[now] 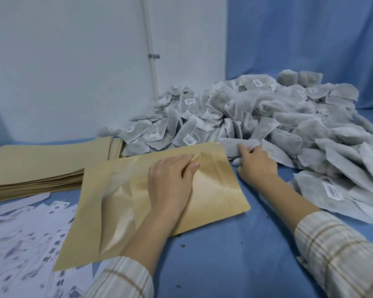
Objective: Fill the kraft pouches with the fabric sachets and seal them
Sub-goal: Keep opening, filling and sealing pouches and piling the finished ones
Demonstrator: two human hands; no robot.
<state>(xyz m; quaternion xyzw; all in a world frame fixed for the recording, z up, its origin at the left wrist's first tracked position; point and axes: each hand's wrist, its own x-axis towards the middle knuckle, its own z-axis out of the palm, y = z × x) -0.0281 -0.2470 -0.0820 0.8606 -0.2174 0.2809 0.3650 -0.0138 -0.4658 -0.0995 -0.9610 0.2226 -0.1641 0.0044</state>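
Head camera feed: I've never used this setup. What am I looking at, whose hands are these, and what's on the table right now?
One camera, worn on a person's head, looks down at their bare hands; no machine. The left hand pinches the mouth edge of a kraft pouch lying flat on the blue cloth. The right hand grasps a fabric sachet at the edge of the big sachet heap. A stack of empty pouches sits at far left, printed paper labels in front of it.
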